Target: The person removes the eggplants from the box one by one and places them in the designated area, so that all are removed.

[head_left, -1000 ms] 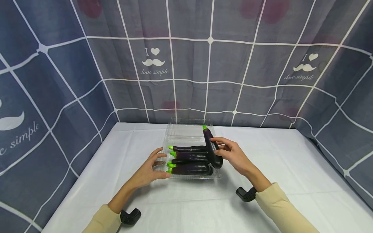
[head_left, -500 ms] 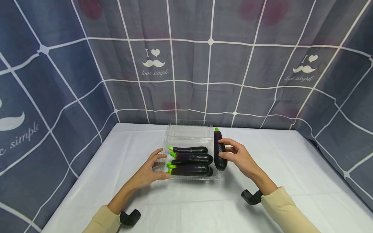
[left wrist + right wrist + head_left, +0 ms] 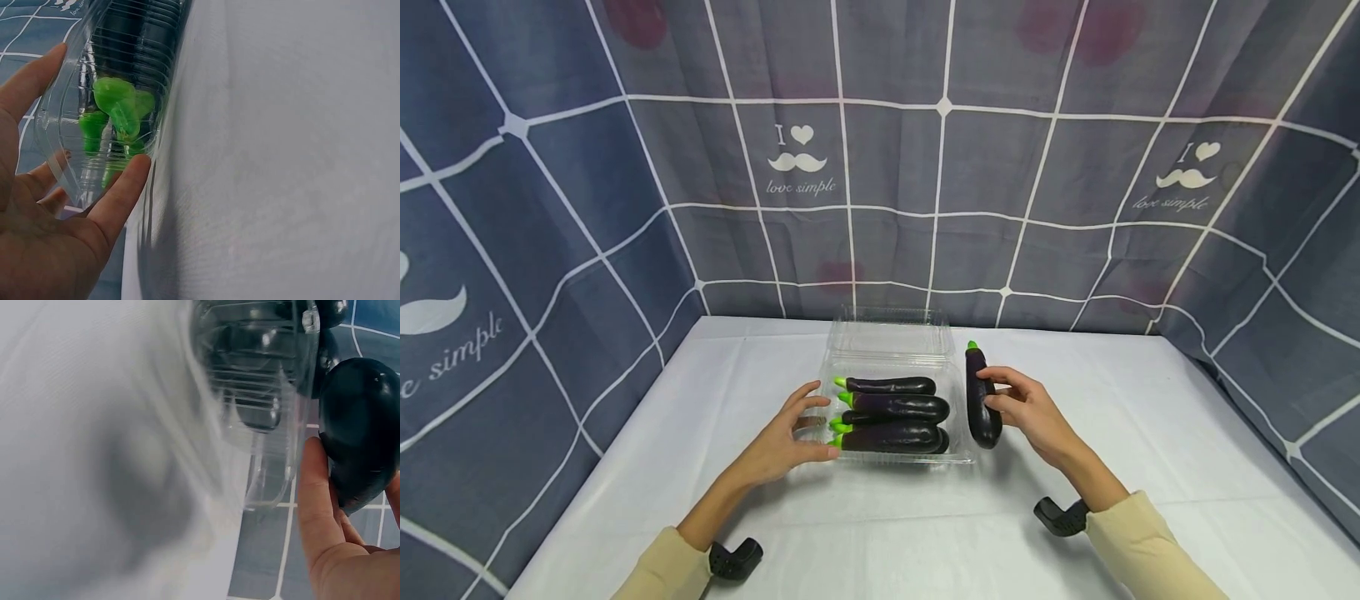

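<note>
In the head view, a clear plastic clamshell container (image 3: 958, 454) lies on the table with its lid open toward the back. Several dark eggplants (image 3: 895, 408) with green stem ends lie in it, stems to the left. My left hand (image 3: 778, 442) holds the container's left end, thumb at the near corner and fingers spread along that side. In the left wrist view, green stems (image 3: 115, 97) show through the clear wall. My right hand (image 3: 1030, 412) pinches another eggplant (image 3: 981, 400) just right of the container, stem pointing away. The right wrist view shows its rounded end (image 3: 359, 425) beside the container's wall.
A white cloth (image 3: 880, 533) covers the table. Grey-blue checked curtains (image 3: 887, 242) close off the back and both sides. The raised transparent lid (image 3: 891, 337) stands near the back edge. Black wrist devices (image 3: 737, 558) hang below both forearms.
My right hand has carried its eggplant from above the container's right end out past the right side and slightly nearer. The left hand and the container have stayed in place.
</note>
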`<state>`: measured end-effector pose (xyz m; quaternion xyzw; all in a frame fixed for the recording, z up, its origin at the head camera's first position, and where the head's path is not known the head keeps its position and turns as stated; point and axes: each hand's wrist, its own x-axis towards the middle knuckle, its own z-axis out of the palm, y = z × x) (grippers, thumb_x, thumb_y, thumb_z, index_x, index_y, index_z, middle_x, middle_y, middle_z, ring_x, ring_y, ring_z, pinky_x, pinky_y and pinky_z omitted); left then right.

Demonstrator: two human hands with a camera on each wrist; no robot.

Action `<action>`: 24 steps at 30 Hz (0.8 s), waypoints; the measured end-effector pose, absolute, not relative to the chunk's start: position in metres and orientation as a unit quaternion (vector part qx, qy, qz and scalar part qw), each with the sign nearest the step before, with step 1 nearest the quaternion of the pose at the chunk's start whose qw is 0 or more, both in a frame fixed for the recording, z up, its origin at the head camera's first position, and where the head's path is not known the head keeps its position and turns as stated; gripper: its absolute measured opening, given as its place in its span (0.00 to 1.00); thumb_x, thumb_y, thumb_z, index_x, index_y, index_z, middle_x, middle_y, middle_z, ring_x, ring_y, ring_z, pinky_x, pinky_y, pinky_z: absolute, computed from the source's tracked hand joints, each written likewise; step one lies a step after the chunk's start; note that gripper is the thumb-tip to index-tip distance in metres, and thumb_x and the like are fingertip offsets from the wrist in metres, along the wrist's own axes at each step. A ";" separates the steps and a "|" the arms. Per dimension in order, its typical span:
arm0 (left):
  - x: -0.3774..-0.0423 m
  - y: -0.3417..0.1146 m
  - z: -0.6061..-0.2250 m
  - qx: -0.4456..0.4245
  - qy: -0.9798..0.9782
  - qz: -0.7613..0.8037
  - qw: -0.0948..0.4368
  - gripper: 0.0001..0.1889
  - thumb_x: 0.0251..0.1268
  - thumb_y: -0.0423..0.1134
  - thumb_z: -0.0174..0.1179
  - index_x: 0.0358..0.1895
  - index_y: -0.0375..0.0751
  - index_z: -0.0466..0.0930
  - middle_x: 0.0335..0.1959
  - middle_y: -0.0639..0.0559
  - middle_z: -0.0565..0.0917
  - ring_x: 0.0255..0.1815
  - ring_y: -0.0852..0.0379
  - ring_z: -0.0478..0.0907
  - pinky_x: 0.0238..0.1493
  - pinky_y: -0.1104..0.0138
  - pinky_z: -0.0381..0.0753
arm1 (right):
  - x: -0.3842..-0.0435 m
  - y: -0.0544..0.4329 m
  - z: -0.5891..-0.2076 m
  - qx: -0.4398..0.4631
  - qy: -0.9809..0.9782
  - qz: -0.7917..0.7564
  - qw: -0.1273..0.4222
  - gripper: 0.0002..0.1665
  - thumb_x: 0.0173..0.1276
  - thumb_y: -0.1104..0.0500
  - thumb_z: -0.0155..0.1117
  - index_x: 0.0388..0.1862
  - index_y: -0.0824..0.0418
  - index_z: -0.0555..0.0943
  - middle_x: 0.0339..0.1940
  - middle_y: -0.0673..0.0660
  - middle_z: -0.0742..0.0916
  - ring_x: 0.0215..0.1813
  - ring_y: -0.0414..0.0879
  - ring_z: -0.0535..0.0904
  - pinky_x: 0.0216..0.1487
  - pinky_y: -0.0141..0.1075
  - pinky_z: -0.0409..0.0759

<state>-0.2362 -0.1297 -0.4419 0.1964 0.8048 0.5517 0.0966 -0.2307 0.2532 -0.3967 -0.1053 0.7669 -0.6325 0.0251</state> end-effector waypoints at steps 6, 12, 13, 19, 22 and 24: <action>-0.237 -0.130 -0.442 0.199 0.804 0.552 0.097 0.38 0.55 0.42 0.75 0.67 0.35 0.67 0.79 0.49 0.45 0.69 0.31 0.61 0.54 0.55 0.79 | -0.228 0.259 -0.402 -0.089 0.776 -0.623 0.039 0.25 0.69 0.67 0.57 0.64 0.70 0.72 0.62 0.71 0.73 0.47 0.46 0.78 0.46 0.38 0.83; -0.237 -0.130 -0.443 0.199 0.805 0.551 0.097 0.38 0.55 0.42 0.75 0.67 0.35 0.67 0.79 0.48 0.45 0.69 0.31 0.61 0.54 0.55 0.79 | -0.229 0.263 -0.411 -0.080 0.786 -0.610 0.064 0.25 0.70 0.67 0.58 0.65 0.70 0.71 0.62 0.71 0.72 0.47 0.48 0.78 0.45 0.40 0.83; -0.237 -0.130 -0.443 0.199 0.804 0.551 0.097 0.38 0.55 0.42 0.75 0.67 0.35 0.67 0.79 0.48 0.44 0.69 0.31 0.61 0.54 0.55 0.79 | -0.230 0.264 -0.413 -0.079 0.789 -0.606 0.067 0.25 0.70 0.67 0.58 0.65 0.70 0.71 0.61 0.71 0.72 0.47 0.48 0.78 0.45 0.41 0.82; -0.236 -0.130 -0.443 0.197 0.807 0.548 0.096 0.37 0.56 0.41 0.74 0.67 0.36 0.67 0.79 0.48 0.45 0.69 0.31 0.62 0.55 0.54 0.79 | -0.229 0.264 -0.419 -0.083 0.813 -0.571 0.081 0.25 0.69 0.64 0.62 0.64 0.67 0.73 0.58 0.67 0.74 0.45 0.47 0.76 0.41 0.40 0.80; -0.236 -0.130 -0.443 0.197 0.807 0.548 0.095 0.37 0.56 0.41 0.74 0.67 0.36 0.67 0.79 0.49 0.45 0.69 0.31 0.62 0.55 0.54 0.79 | -0.229 0.264 -0.423 -0.091 0.823 -0.554 0.086 0.25 0.68 0.63 0.63 0.64 0.66 0.74 0.58 0.66 0.75 0.44 0.48 0.77 0.39 0.39 0.78; -0.236 -0.130 -0.443 0.197 0.807 0.549 0.096 0.37 0.56 0.41 0.74 0.67 0.36 0.67 0.79 0.49 0.45 0.69 0.32 0.62 0.55 0.54 0.79 | -0.228 0.264 -0.426 -0.094 0.826 -0.549 0.089 0.25 0.68 0.62 0.64 0.63 0.66 0.75 0.59 0.66 0.75 0.45 0.48 0.77 0.39 0.39 0.79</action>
